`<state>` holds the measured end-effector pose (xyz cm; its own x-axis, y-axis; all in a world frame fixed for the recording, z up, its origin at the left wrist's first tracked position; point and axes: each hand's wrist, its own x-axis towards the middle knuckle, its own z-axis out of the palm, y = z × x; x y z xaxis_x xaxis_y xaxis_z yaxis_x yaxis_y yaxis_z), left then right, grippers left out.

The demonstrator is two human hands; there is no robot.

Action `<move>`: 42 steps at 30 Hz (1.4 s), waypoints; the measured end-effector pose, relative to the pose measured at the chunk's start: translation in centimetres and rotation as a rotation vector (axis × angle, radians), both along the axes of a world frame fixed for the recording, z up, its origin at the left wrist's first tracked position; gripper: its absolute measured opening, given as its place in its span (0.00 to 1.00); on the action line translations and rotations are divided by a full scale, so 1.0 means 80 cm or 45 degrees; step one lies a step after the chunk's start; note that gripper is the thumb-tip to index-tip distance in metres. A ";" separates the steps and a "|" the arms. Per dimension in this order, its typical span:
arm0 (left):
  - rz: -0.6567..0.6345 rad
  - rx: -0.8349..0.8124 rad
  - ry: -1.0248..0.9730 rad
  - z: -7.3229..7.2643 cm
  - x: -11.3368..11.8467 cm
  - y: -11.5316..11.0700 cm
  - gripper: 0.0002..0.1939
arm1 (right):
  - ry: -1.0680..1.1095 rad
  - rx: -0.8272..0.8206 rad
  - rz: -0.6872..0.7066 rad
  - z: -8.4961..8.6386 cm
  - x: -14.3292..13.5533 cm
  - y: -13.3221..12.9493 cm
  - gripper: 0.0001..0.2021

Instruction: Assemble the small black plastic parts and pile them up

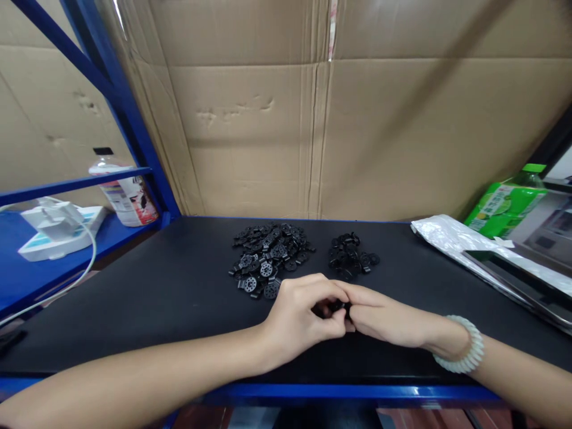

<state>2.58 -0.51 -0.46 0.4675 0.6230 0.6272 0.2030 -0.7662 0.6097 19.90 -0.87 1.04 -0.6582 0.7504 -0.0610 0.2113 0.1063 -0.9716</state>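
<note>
Black piece (338,305), mostly hidden, is pinched between the thumb and forefinger of the left hand (292,313), beside the right hand (393,319), whose own grip I cannot tell. Under both hands spreads a black tabletop (179,292) with a blue front edge (313,391). Just beyond the left hand lies a large pile of black parts (268,256); beyond both, a smaller pile (348,256), then a cardboard wall (245,119). Well left, a blue shelf (13,262) holds a bottle (127,199).
</note>
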 end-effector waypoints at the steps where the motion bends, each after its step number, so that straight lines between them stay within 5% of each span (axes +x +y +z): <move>1: 0.024 -0.063 -0.037 0.001 -0.001 0.000 0.10 | 0.063 -0.053 -0.001 -0.004 0.000 0.001 0.13; 4: 0.072 -0.316 -0.196 0.002 -0.002 0.003 0.12 | 0.266 -0.193 -0.001 -0.011 0.000 0.007 0.15; 7: 0.077 -0.475 -0.393 0.000 -0.002 0.009 0.10 | 0.332 -0.114 -0.046 -0.008 0.003 0.011 0.18; 12: 0.045 -0.431 -0.376 -0.004 -0.004 0.010 0.12 | -0.068 0.511 -0.196 0.001 0.016 0.017 0.18; 15: 0.074 -0.307 -0.166 -0.002 -0.008 0.004 0.14 | -0.352 0.977 -0.498 0.003 0.035 0.034 0.15; 18: -0.003 -0.143 0.128 -0.001 -0.009 -0.005 0.16 | -0.456 1.182 -0.688 0.001 0.058 0.057 0.17; 22: -0.108 0.026 0.457 -0.002 -0.011 -0.015 0.13 | -0.544 1.189 -0.622 -0.005 0.075 0.071 0.18; 29: 0.311 0.188 0.972 0.002 -0.018 -0.032 0.17 | -0.403 1.196 -0.622 -0.005 0.051 0.050 0.14; 38: 0.343 0.135 1.077 0.001 -0.023 -0.040 0.29 | -0.275 1.039 -0.521 0.000 0.027 0.022 0.10; 42: 0.189 0.126 1.048 0.006 -0.023 -0.041 0.28 | -0.221 0.972 -0.485 0.000 0.020 0.016 0.08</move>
